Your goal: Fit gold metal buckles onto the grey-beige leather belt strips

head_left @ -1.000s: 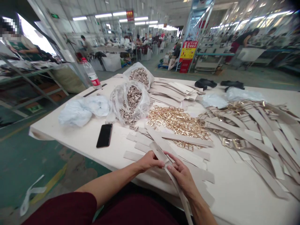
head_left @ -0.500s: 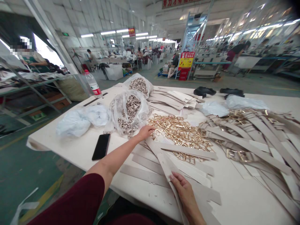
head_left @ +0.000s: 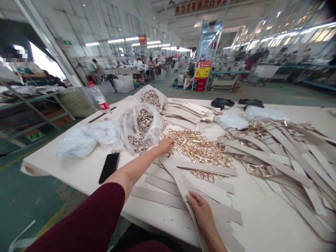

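My left hand reaches to the near left edge of a pile of gold metal buckles. Its fingers are drawn together among the buckles; what they pinch, if anything, is hidden. Lower down, my right hand grips a pale grey belt strap between thumb and fingers. That strap slants from the pile down toward me. Several more flat straps lie beneath and beside it. One separate strap rests across the front of the buckles.
Clear plastic bags of small grey loops stand left of the buckles. A phone and crumpled white bags lie farther left, with a bottle behind. Finished-looking belts with buckles heap at right. Other people work in the background.
The view has shifted slightly, moving the scene left. My left hand has pushed a little farther into the buckles. My right hand keeps its grip on the strap.
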Tool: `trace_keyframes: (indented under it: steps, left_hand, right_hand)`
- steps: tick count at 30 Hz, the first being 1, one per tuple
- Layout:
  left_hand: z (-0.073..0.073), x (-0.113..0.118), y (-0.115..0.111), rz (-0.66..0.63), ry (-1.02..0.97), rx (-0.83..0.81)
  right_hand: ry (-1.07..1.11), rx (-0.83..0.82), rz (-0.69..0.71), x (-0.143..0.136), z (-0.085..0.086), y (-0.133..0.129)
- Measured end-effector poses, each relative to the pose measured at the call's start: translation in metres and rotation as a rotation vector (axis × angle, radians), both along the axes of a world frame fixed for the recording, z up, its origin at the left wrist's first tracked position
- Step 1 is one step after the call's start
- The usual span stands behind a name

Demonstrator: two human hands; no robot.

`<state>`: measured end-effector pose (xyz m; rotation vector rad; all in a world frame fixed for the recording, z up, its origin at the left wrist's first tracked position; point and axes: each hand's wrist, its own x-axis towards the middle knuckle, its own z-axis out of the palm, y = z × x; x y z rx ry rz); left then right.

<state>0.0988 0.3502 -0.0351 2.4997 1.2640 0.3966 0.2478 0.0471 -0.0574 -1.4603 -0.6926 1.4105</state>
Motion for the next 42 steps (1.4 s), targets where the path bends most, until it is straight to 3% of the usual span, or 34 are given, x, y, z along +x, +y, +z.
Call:
trace_keyframes:
  steps: [3,6,12,18,27,33,39,42]
  left_hand:
    - [0.012,-0.009,-0.020,-0.021,-0.090,-0.009]
    - [0.014,-0.024,-0.053,-0.075,-0.194,-0.013]
    - [-0.007,-0.069,-0.115,-0.114,-0.248,-0.057]
    - [-0.014,-0.099,-0.137,0.159,-0.230,-0.072]
    - [-0.020,-0.086,-0.160,0.282,-0.178,-0.229]
    - [0.004,-0.079,-0.172,0.201,-0.324,-0.440]
    - [0.060,-0.064,-0.198,0.121,-0.772,-0.837]
    - [0.086,-0.055,-0.211,0.085,-0.828,-0.950]
  right_hand:
    - [-0.009,0.005,0.000,0.000,0.001,-0.003]
    - [-0.021,0.013,-0.023,-0.001,0.000,-0.006]
    - [-0.107,0.043,-0.224,-0.007,-0.009,-0.012]
    - [-0.118,0.042,-0.214,-0.012,-0.013,-0.016]
    - [-0.128,0.055,-0.197,-0.011,-0.012,-0.019]
    - [-0.105,0.080,-0.195,-0.009,-0.010,-0.022]
    - [-0.174,0.100,-0.143,-0.007,0.007,-0.029]
    - [-0.227,0.176,-0.100,-0.005,0.019,-0.035]
